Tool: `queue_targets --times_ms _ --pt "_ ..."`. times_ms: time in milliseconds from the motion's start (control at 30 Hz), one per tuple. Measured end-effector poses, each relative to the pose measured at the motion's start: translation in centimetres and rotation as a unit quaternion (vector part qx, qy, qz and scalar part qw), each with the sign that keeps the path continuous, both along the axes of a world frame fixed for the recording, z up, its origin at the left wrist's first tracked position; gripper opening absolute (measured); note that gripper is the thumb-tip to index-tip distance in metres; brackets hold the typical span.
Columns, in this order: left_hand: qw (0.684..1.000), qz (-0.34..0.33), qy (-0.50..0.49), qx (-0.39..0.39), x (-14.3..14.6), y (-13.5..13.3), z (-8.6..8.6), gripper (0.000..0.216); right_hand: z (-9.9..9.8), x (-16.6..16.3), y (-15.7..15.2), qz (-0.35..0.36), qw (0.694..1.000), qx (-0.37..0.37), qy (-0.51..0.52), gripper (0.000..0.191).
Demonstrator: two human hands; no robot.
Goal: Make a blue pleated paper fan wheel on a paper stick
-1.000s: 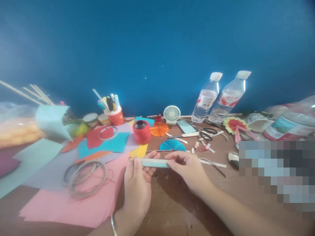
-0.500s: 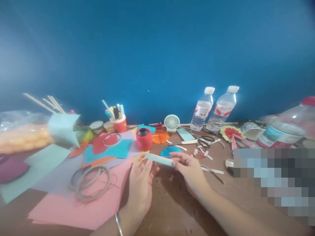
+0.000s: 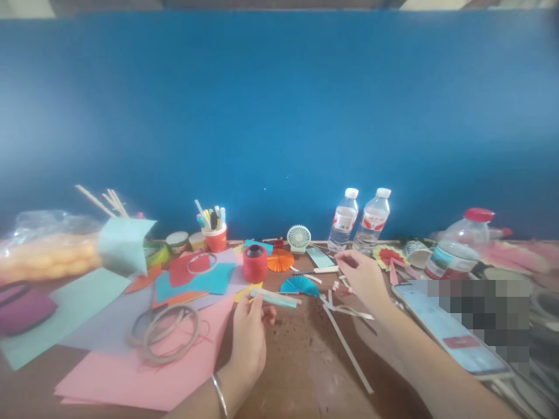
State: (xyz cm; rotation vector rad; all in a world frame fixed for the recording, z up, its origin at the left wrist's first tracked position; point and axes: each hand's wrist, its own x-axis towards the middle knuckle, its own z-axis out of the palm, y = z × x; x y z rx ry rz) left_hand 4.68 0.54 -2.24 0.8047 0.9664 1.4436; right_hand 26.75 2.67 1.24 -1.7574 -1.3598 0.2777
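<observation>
My left hand [image 3: 250, 334] pinches a folded pale blue paper strip [image 3: 282, 299] between thumb and fingers, its free end pointing right. My right hand [image 3: 360, 276] is apart from the strip, over the back right of the table, with fingers drawn together. Whatever is between its fingertips cannot be made out. It covers the place of the black-handled scissors. Before the hands lie a blue pleated paper fan [image 3: 300, 285] and an orange pleated fan [image 3: 280, 260]. A long white paper strip [image 3: 349, 349] slants across the table below my right hand.
Pink paper sheets [image 3: 144, 378] and tape rolls [image 3: 172, 334] lie on the left. A red thread spool [image 3: 255, 265], pen cup [image 3: 215, 237] and small white fan [image 3: 299, 237] stand behind. Water bottles [image 3: 343, 224] and a phone [image 3: 454, 331] are at right.
My right hand has let go of the pale blue strip and moved right and away to the back. My left hand still holds the strip. The view has tilted up, bringing the phone into sight.
</observation>
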Motion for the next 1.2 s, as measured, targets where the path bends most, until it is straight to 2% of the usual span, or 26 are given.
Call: queue_targets --times_ms 33,100,233,333,433,600,700,800,900,1033,1200 --pt "1.000 0.001 0.005 -0.003 0.1 -0.1 0.0 0.019 0.0 0.8 0.3 0.012 0.995 -0.054 -0.084 0.021" --pt "1.000 -0.001 0.021 -0.006 0.1 -0.2 0.0 0.024 -0.6 1.9 0.9 0.027 0.986 -0.091 -0.133 0.018" --pt "0.999 -0.017 0.043 -0.006 0.0 -0.4 -0.1 0.029 -2.0 2.6 1.7 -0.036 0.970 -0.114 -0.211 0.023" --pt "0.999 -0.029 0.042 -0.003 0.0 -0.5 -0.1 0.029 -2.3 3.3 2.3 -0.060 0.955 -0.138 -0.255 0.022" --pt "0.999 -0.026 0.026 -0.021 0.2 -0.6 0.0 0.030 -2.3 4.5 3.1 -0.058 0.941 -0.195 -0.270 0.017" --pt "0.999 -0.026 -0.010 -0.025 0.4 -0.6 0.1 0.028 -2.1 6.1 4.0 -0.051 0.925 -0.271 -0.262 0.019" --pt "0.995 -0.069 -0.070 0.012 0.2 -0.6 0.1 0.024 -2.0 6.2 3.9 -0.047 0.920 -0.288 -0.261 0.015" --pt "0.976 -0.140 -0.154 0.059 -0.1 -0.7 0.1 0.018 -2.0 6.2 3.3 -0.063 0.918 -0.290 -0.262 0.013" --pt "0.962 -0.187 -0.178 0.084 -0.2 -0.8 0.1 0.033 -1.8 6.7 2.5 -0.080 0.918 -0.284 -0.263 0.015" --pt "0.969 -0.198 -0.124 0.087 -0.4 -0.9 0.1 0.044 -1.7 7.3 1.4 -0.103 0.917 -0.273 -0.272 0.023" --pt "0.975 -0.183 0.076 0.103 -0.9 -1.2 0.3 0.038 -1.2 6.2 0.0 -0.149 0.910 -0.202 -0.331 0.038"
